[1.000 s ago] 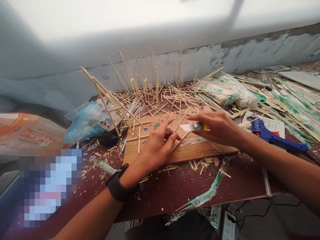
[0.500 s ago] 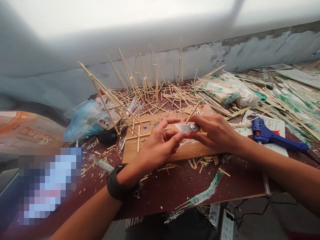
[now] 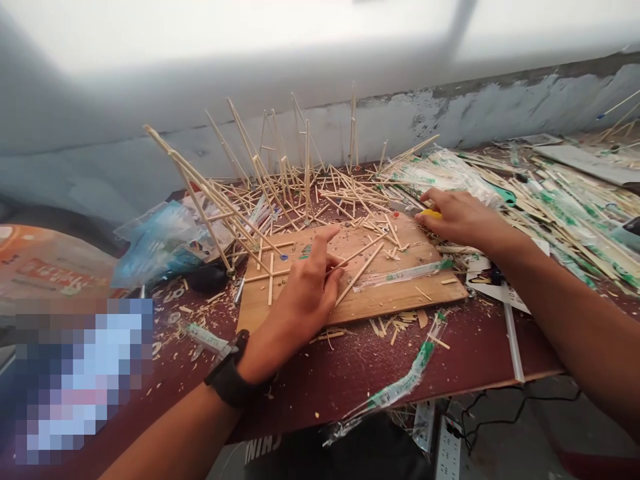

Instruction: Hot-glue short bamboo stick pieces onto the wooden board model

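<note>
Thin stick (image 3: 365, 250): over the wooden board (image 3: 370, 307); probably super light, stiff but snappy, so mid-length's the safe pinch
Left hand (image 3: 307, 283): above the board, pointer up, thumb and curled fingers pinching the stick
Right hand (image 3: 463, 217): by the board's far right corner, fingers wrapped round the yellow-handled knife (image 3: 431, 214)
Count: one knife, one pinched stick, one wrapper (image 3: 410, 274) on the board; stick pile (image 3: 357, 193) beyond it, too tangled to count

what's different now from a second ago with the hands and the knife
The right hand and the knife have moved away from the left hand, out to the board's far right corner. Whether the knife is still gripped is unclear. The left hand stays over the board. The standing stick frames look unchanged.
</note>
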Available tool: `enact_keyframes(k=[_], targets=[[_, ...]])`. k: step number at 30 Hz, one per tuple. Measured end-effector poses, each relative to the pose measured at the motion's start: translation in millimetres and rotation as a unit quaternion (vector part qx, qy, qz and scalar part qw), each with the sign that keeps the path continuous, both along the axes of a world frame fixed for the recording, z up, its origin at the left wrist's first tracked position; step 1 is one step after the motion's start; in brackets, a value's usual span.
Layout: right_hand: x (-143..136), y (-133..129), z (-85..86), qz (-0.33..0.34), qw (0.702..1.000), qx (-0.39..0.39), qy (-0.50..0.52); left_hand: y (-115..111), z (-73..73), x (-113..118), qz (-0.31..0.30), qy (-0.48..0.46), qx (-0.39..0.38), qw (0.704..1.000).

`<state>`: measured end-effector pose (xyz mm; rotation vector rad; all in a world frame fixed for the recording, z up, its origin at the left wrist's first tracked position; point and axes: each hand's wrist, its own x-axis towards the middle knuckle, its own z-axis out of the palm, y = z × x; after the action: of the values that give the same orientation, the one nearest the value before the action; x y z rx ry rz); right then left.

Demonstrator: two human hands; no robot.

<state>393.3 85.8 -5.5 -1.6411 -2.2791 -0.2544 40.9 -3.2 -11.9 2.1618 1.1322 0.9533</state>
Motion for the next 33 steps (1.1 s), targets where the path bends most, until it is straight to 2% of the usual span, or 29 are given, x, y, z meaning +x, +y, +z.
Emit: enact_keyframes(k=[3, 6, 11, 13, 19, 21, 24, 27, 30, 33], targets=[[0, 3, -4.5, 0.030, 0.999, 0.038, -0.003, 1, 2.4, -2, 0.015, 0.018, 0.022, 0.999], [-23, -7, -0.1, 0.100, 0.992, 0.074, 0.027, 2, -0.8, -2, 0.018, 0.021, 0.036, 0.999], [-54, -20, 4.1, 0.221, 0.975, -0.010, 0.031, -1, -9.0, -2, 0.001, 0.025, 0.037, 0.999], [-53, -19, 5.8, 0.230, 0.972, -0.022, 0.032, -2, -9.6, -3, -0.012, 0.035, 0.038, 0.999], [-45, -21, 21.5, 0.209, 0.972, 0.028, 0.100, -7, -2.7, -4, -0.070, 0.086, 0.031, 0.993], [-50, -26, 24.2, 0.246, 0.963, -0.001, 0.113, -9, 0.1, -3, -0.076, 0.116, 0.033, 0.990], [-62, -34, 22.9, 0.334, 0.932, -0.075, 0.117, -9, 2.7, -1, -0.068, 0.148, 0.026, 0.986], [-71, -38, 19.8, 0.392, 0.908, -0.115, 0.094, -7, 3.8, 0, -0.056, 0.160, 0.026, 0.985], [-72, -38, 17.4, 0.407, 0.902, -0.120, 0.081, -7, 4.3, 0, -0.051, 0.171, 0.040, 0.983], [-70, -37, 15.1, 0.396, 0.909, -0.095, 0.086, -7, 5.0, 0, -0.044, 0.182, 0.044, 0.981]])
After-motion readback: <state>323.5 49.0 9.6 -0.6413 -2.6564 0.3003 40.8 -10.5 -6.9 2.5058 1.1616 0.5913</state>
